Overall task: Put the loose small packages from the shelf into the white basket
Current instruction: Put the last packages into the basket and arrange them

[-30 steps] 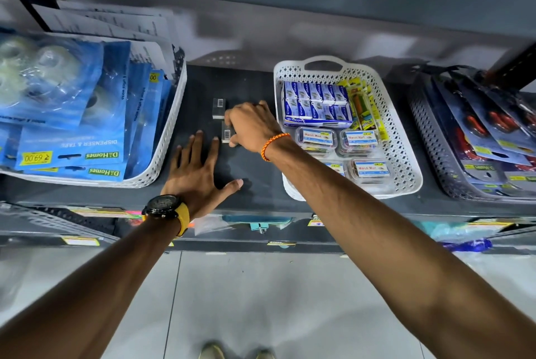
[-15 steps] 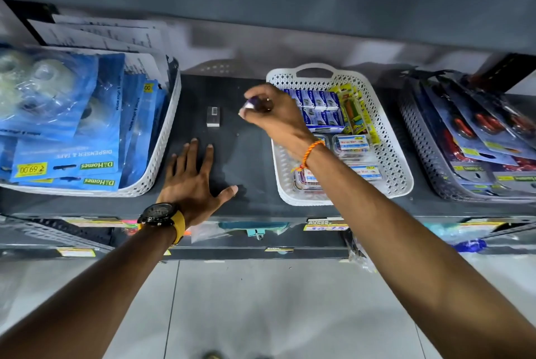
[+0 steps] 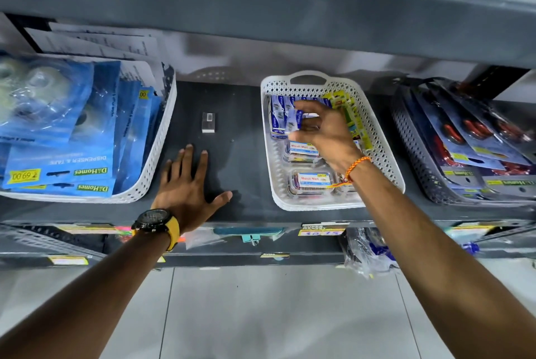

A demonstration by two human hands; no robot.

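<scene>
One loose small package (image 3: 208, 122) lay on the dark shelf (image 3: 240, 161) at centre frame, left of the white basket (image 3: 385, 155) and well apart from both hands. It looked light, stiff and boxy, so a pinch across its two long sides should lift it. The right hand (image 3: 324, 132) hovered over the blue boxes (image 3: 282, 120) in the basket, fingers spread and loosely curled, gripping nothing visible. The left hand (image 3: 185, 193) lay flat on the shelf, fingers splayed.
</scene>
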